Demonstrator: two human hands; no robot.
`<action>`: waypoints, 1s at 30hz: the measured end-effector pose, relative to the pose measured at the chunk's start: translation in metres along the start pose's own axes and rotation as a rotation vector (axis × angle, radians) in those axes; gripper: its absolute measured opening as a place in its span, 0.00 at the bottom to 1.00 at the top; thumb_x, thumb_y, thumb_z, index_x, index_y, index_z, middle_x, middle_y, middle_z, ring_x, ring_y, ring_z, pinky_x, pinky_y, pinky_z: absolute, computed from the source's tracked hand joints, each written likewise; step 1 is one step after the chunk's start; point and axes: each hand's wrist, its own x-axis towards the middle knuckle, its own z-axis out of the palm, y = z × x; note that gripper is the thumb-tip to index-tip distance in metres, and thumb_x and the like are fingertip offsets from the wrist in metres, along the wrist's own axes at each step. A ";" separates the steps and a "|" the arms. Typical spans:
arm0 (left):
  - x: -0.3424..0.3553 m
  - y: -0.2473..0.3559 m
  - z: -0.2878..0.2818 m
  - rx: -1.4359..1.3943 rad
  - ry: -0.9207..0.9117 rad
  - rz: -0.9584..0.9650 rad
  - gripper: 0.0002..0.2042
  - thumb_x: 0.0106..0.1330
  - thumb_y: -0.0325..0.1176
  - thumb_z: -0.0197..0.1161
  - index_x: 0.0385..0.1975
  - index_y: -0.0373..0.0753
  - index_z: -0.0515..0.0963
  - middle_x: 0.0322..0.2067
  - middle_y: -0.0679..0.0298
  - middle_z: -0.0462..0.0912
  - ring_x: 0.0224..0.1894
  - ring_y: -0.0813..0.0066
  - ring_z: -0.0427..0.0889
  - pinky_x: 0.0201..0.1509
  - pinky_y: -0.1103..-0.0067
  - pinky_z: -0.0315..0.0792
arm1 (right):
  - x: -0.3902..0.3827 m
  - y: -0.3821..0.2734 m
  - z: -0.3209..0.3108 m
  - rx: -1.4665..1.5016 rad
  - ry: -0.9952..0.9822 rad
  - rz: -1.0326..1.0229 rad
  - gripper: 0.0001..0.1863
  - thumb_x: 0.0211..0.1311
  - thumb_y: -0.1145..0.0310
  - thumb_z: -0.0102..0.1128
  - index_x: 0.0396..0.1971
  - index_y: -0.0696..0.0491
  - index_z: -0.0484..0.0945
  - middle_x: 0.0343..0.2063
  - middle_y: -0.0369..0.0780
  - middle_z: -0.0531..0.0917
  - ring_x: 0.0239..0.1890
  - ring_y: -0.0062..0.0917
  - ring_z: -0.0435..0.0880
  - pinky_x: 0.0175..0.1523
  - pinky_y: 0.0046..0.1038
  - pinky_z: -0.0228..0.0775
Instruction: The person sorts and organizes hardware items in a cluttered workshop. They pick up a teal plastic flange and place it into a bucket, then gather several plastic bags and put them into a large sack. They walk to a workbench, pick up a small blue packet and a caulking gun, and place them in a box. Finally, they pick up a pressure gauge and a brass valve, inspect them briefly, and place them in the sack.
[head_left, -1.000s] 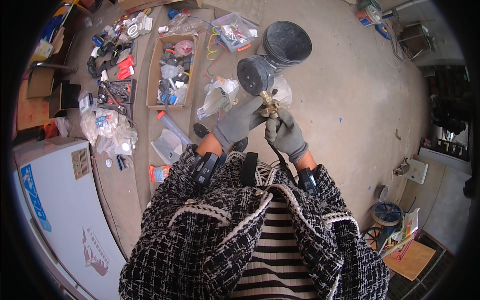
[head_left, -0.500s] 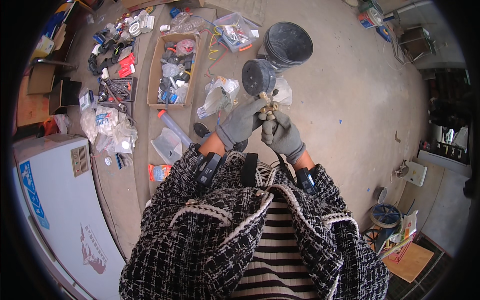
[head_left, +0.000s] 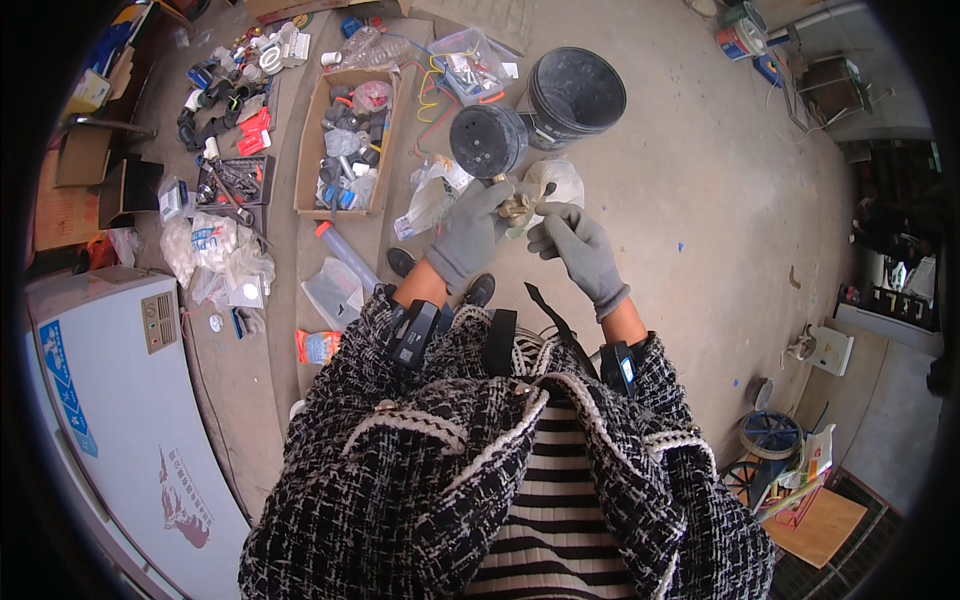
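My gloved left hand (head_left: 468, 232) is closed around a brass fitting (head_left: 517, 208) in front of my body. Beyond that hand, a round black case (head_left: 488, 140) with small holes in its face is joined to the brass; it looks like the back of a pressure gauge. Just right of the fitting, my gloved right hand (head_left: 580, 252) has its fingers curled together, a small gap away from the brass. Whatever its fingertips may hold is too small to make out.
A black bucket (head_left: 578, 100) stands behind the gauge, with a white bag (head_left: 556, 182) on the floor before it. To the left are a cardboard box of pipe fittings (head_left: 303, 150), a clear plastic bin (head_left: 470, 68) and a tool tray (head_left: 262, 178). A white freezer (head_left: 130, 420) is at lower left.
My right hand has come off the brass fitting and moved right and slightly down. The left hand has shifted a little left with the gauge, whose face has turned.
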 end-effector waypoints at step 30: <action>-0.005 0.014 0.006 -1.077 0.022 -0.430 0.14 0.79 0.37 0.45 0.43 0.33 0.75 0.37 0.65 0.78 0.38 0.81 0.74 0.47 0.80 0.71 | 0.007 0.000 0.006 -1.133 0.166 -0.648 0.15 0.60 0.64 0.60 0.47 0.48 0.78 0.33 0.39 0.80 0.35 0.38 0.81 0.37 0.37 0.71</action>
